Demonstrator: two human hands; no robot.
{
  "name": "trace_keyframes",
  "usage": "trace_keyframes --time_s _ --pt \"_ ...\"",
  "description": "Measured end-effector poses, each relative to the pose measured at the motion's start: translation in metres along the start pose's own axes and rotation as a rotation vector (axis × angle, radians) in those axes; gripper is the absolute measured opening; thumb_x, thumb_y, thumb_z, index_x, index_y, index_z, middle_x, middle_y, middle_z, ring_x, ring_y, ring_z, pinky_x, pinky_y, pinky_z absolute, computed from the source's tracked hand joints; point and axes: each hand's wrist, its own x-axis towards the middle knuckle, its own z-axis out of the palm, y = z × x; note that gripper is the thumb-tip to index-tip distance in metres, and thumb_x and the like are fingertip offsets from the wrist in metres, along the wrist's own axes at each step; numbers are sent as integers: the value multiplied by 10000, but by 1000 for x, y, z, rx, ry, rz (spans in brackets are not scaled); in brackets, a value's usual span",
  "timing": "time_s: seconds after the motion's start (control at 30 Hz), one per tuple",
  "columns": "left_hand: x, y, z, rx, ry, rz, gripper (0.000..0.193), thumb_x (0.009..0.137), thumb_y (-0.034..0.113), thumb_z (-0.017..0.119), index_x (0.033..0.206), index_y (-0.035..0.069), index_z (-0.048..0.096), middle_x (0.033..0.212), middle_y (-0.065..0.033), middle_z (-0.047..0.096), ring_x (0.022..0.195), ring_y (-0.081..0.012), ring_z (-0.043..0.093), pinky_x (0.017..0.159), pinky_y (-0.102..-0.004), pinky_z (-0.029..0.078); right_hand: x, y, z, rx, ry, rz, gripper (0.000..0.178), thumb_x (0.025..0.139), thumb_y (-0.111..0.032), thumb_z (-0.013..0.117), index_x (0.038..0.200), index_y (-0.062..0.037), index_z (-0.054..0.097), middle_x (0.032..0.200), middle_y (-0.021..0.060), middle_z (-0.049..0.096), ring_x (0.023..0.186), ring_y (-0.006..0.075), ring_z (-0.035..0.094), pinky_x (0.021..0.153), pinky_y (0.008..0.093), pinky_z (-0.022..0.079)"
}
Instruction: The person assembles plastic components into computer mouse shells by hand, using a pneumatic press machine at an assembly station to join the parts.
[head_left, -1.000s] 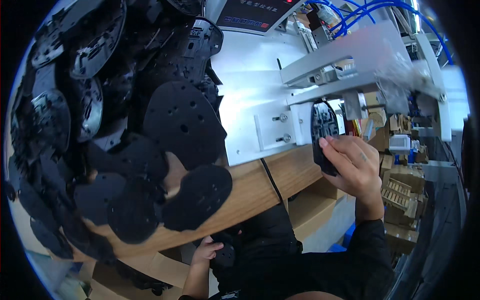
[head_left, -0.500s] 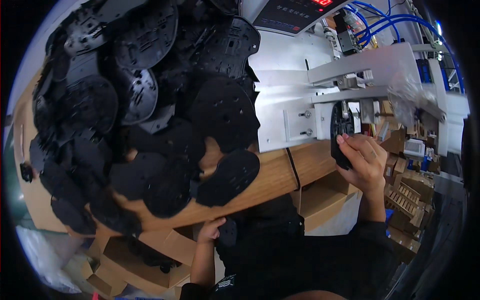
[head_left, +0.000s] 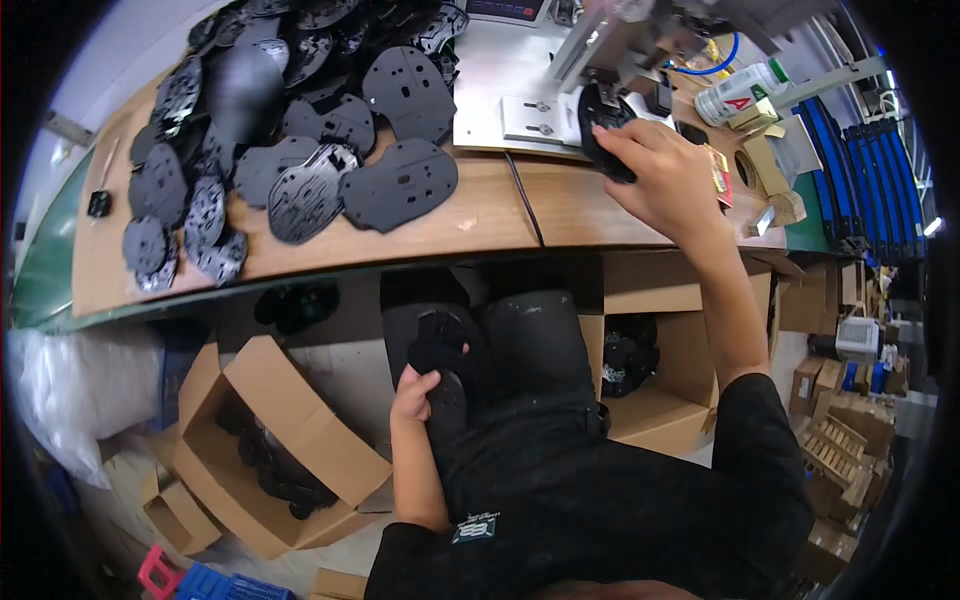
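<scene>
My right hand (head_left: 655, 170) is closed on the near end of a black plastic part (head_left: 604, 130). That part sits on the metal machine (head_left: 622, 58), under its fixture, and my fingers hide some of it. Low over my lap, my left hand (head_left: 412, 394) is closed around another black, rounded plastic plate (head_left: 448, 398). Above that hand, a further dark piece (head_left: 436, 342) rests against my leg. Flat black plates with slots and holes cover the left of the wooden table, one oval plate (head_left: 400, 185) lying near its front edge.
An open cardboard box (head_left: 305, 400) with dark parts stands below left. A second box (head_left: 655, 425) holding black pieces is beneath the table on the right. Beyond my right hand are a white bottle (head_left: 735, 95) and blue racks (head_left: 870, 180). A black cable (head_left: 523, 200) crosses the table edge.
The view has tilted down, bringing my lap and the floor boxes into sight. My right hand stays on the part at the machine; my left hand still grips its plate.
</scene>
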Motion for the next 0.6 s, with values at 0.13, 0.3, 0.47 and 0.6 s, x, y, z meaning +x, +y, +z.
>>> trace_keyframes --time_s 0.13,0.3,0.47,0.6 --pt "-5 1 0 191 60 6 596 858 60 619 1410 -50 426 1364 -200 571 1226 -308 585 1059 -415 450 3 -7 1 23 -26 -11 403 722 -218 777 1097 -97 695 975 73 654 941 265 655 781 386 543" --pt "1 8 2 227 138 -189 492 897 51 657 1364 41 503 1191 -81 666 1052 -211 664 928 -362 538 -9 -5 -7 23 -66 96 387 735 -179 746 1109 -93 694 982 87 647 949 274 647 800 391 533" --pt "-2 -4 -5 195 128 -98 576 898 58 660 1430 48 439 1267 -88 631 1123 -210 628 988 -358 494 -10 -6 -2 29 -18 66 375 735 -159 736 1100 -85 688 940 87 628 904 277 640 772 389 523" --pt "-2 -8 -8 149 123 -23 642 892 34 642 1477 50 377 1346 -96 583 1188 -217 592 1028 -359 464 -6 -6 1 53 12 51 383 722 -143 748 1096 -89 689 933 78 630 878 278 640 756 381 520"
